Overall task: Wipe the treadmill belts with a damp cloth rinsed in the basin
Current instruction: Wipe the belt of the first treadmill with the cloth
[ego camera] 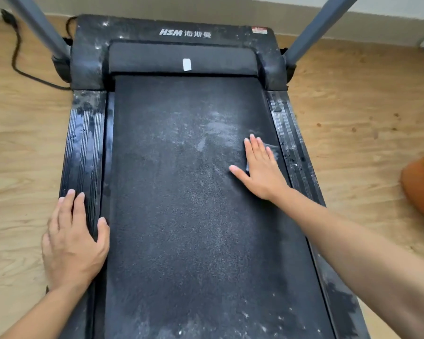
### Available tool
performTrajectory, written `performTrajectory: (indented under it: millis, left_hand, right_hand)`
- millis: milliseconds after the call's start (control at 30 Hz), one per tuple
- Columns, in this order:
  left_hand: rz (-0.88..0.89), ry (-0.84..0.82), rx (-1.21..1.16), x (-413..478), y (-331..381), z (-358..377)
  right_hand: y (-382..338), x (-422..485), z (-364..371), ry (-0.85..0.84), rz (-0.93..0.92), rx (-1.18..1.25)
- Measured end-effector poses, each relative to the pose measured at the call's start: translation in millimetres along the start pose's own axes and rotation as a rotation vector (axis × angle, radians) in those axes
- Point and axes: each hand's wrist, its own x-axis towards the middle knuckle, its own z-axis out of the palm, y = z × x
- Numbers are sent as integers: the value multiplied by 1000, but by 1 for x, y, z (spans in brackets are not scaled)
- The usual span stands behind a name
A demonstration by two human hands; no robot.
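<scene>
Black treadmill belt, filmed with pale dust through its middle. The right hand presses a dark grey cloth flat near the belt's right edge, fingers straight and slightly apart, pinching nothing. The left hand lies flat on the wet-looking left side rail, fingers spread. With no grip on it, the cloth may slip out mid-stroke, and the bracing palm could slide. An orange basin sits on the floor to the right.

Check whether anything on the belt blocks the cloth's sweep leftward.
Nothing visible. The right hand presses the cloth on the belt; only dust lies between it and the left rail, where the left hand rests.
</scene>
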Motion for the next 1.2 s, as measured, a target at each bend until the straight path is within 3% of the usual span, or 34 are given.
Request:
performTrajectory:
  millis: [67,267,567,667,733,800,900,1200]
  left_hand:
    - [4,-1,4,0,0,-1]
    - [9,-29,14,2,3,-3]
    - [12,-27,5,2,2,-3]
    - [17,-23,6,2,1,-2]
    - [16,-21,2,2,1,-2]
    - [14,-17,3,1,1,-2]
    - [17,-11,-7,0,1,-2]
    - [6,-11,-18,0,1,-2]
  right_hand:
    - [5,-30,5,-5,-23,23]
    - [33,-253,45,-59,-49,-30]
    - [26,-170,36,-123,-79,-10]
    - [36,-167,23,-117,-75,292]
    - [49,-160,15,10,-23,400]
    - [60,-153,11,88,-16,294]
    - [60,-144,7,33,-7,144]
    - [39,-180,-45,-130,-10,141]
